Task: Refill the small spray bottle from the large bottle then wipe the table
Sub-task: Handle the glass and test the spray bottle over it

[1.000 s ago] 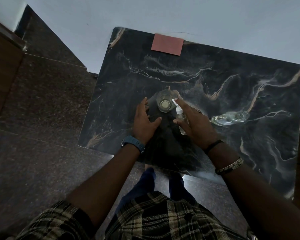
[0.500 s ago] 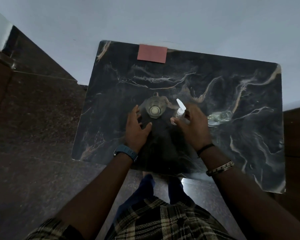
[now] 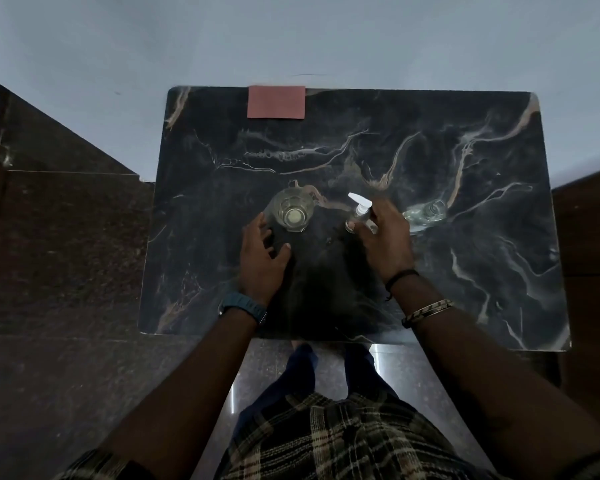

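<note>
Dark marble table (image 3: 430,271) fills the frame; at its centre my right hand (image 3: 385,244) is closed around the small spray bottle (image 3: 361,214), light and slick, best gripped at the body. My left hand (image 3: 262,261) lies open, empty.

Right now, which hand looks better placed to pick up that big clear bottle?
Left, probably. The left hand is empty and open, right beside the large bottle. The right hand already has its grip on the small spray bottle.
</note>
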